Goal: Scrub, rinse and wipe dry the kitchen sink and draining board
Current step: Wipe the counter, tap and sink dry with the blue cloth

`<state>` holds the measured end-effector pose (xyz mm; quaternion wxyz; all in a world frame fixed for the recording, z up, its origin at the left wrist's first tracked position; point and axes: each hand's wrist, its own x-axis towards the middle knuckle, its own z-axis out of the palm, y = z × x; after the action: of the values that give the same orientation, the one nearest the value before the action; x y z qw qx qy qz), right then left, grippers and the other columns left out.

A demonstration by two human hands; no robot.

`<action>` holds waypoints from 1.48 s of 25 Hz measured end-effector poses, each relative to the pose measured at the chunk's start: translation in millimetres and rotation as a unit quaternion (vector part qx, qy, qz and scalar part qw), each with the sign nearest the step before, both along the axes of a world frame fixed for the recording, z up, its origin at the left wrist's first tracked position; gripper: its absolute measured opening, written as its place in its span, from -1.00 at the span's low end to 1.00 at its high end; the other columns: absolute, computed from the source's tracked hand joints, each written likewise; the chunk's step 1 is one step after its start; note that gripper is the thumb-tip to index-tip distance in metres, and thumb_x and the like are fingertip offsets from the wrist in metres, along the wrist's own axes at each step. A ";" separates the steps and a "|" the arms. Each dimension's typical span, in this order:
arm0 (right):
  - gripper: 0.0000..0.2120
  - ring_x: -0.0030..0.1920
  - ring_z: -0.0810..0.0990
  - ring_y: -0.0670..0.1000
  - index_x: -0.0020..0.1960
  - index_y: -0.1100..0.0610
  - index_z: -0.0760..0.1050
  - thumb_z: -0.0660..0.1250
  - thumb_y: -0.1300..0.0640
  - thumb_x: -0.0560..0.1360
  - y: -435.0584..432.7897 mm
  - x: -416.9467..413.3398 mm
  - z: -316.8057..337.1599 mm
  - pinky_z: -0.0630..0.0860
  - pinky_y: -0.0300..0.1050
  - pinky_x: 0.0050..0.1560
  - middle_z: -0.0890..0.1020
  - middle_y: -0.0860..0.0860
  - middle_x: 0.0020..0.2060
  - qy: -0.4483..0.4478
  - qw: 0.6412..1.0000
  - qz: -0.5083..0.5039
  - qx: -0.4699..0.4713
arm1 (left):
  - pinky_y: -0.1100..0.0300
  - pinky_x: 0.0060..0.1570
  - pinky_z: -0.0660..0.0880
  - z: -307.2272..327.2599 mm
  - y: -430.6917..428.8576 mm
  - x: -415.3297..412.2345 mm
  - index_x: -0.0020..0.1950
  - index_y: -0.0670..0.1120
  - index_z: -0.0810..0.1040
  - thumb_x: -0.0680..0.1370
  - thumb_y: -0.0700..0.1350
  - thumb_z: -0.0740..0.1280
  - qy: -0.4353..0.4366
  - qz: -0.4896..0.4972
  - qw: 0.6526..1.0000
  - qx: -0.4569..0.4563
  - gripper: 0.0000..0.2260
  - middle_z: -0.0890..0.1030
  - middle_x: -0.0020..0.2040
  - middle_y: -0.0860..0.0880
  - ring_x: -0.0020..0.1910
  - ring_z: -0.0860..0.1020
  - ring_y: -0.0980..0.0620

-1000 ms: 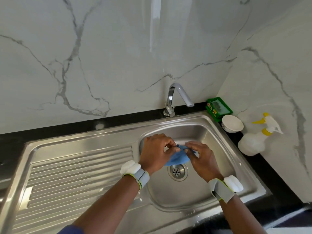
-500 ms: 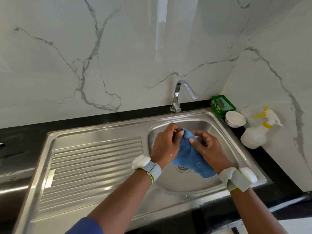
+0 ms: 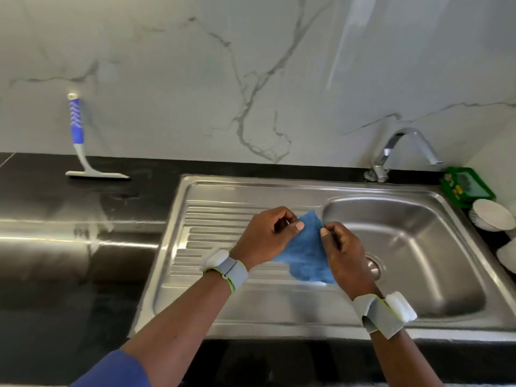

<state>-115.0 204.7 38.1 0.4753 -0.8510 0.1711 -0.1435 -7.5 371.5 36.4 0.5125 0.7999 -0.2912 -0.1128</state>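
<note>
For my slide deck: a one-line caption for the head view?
Left hand and right hand pinch a blue cloth above the ribbed stainless-steel draining board.

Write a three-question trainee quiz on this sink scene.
1. True or false: the left hand and right hand both pinch the blue cloth.
2. Where is the squeegee? A) in the basin; B) on the black counter, against the wall; C) on the draining board.
3. Fill in: the green box sits to the ____ of the tap.
Key: 1 true; 2 B; 3 right.
</note>
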 end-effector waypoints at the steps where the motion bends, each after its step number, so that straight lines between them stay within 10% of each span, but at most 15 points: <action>1: -0.86 -0.21 0.60 -0.14 -0.04 -0.05 0.55 0.26 0.11 0.65 29.3 3.9 1.5 0.47 -0.32 -0.22 0.64 -0.16 -0.24 -0.004 1.000 0.015 -0.009 | 0.15 -0.31 0.44 -0.1 29.8 4.7 -0.18 0.08 0.56 0.52 0.18 0.40 0.023 -0.014 1.000 0.008 -0.79 0.56 -0.36 0.11 -0.37 0.48 0.16; 11: -0.90 -0.20 0.61 -0.18 -0.02 -0.11 0.65 0.35 -0.03 0.55 325.1 31.4 -18.9 0.59 -0.07 -0.04 0.67 -0.14 -0.22 0.201 0.939 0.271 -0.069 | 0.30 -0.45 0.47 -6.9 367.3 21.8 0.20 -0.18 0.67 0.57 -0.04 0.49 0.395 -0.158 0.871 0.245 -0.71 0.75 -0.08 -0.11 -0.26 0.72 -0.01; 15: -0.68 0.13 0.56 0.00 0.28 -0.01 0.54 0.26 -0.01 0.56 390.6 50.8 -46.7 0.52 -0.02 0.12 0.60 -0.05 0.13 0.030 0.944 0.214 -0.250 | 0.20 -0.17 0.55 -44.9 424.3 32.2 0.01 0.05 0.65 0.53 0.13 0.48 0.217 0.078 0.941 0.248 -0.81 0.71 -0.11 0.08 -0.18 0.70 0.05; 18: -0.46 0.51 0.30 0.11 0.51 0.04 0.34 0.11 -0.16 0.61 424.6 28.7 -84.6 0.32 0.12 0.45 0.37 0.05 0.49 0.081 0.893 0.299 -0.326 | 0.22 0.05 0.50 -55.5 438.5 42.0 0.05 0.12 0.63 0.54 0.09 0.44 0.116 0.261 0.943 0.172 -0.87 0.65 -0.05 0.18 -0.08 0.61 0.20; 22: -0.31 0.62 -0.22 0.11 0.64 -0.12 -0.12 -0.05 -0.37 0.62 412.1 19.6 -119.6 -0.09 0.27 0.54 -0.13 -0.02 0.63 0.118 0.822 0.388 -0.399 | 0.27 0.08 0.56 -58.5 430.0 59.1 0.13 0.10 0.64 0.58 -0.02 0.42 0.112 0.272 0.952 0.087 -0.86 0.67 -0.01 0.17 -0.07 0.63 0.23; 29: -0.42 0.62 -0.23 0.03 0.64 -0.12 -0.14 -0.01 -0.13 0.68 430.0 108.6 -123.6 -0.15 0.17 0.58 -0.06 -0.07 0.63 -0.002 0.740 0.545 -0.393 | -0.03 0.27 0.53 -64.7 407.5 137.7 0.32 0.02 0.54 0.57 -0.01 0.41 0.010 0.365 0.929 0.060 -0.68 0.61 0.19 0.04 0.14 0.59 0.04; 34: -0.31 0.62 -0.11 -0.02 0.64 -0.01 -0.01 0.06 -0.22 0.60 439.7 207.5 -141.2 -0.02 0.13 0.57 0.02 -0.04 0.63 0.008 0.753 0.529 -0.391 | 0.10 0.51 0.23 -50.6 378.6 246.6 0.60 -0.15 0.23 0.50 0.08 0.49 -0.016 0.457 0.889 0.026 -0.22 0.30 0.53 -0.18 0.53 0.30 -0.13; 37: -0.36 0.61 0.04 0.09 0.61 -0.06 0.15 0.09 -0.23 0.58 417.7 254.2 -142.0 0.11 0.19 0.53 0.16 -0.03 0.61 0.028 0.837 0.388 -0.385 | 0.09 0.54 0.15 -38.5 373.0 309.7 0.63 -0.18 0.14 0.50 0.12 0.49 -0.023 0.493 0.869 0.029 -0.14 0.27 0.58 -0.20 0.58 0.23 -0.16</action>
<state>139.2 622.4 -103.9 0.1205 -0.9657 -0.2289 0.0226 302.2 744.5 -2.1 0.4714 0.8562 0.1324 0.1650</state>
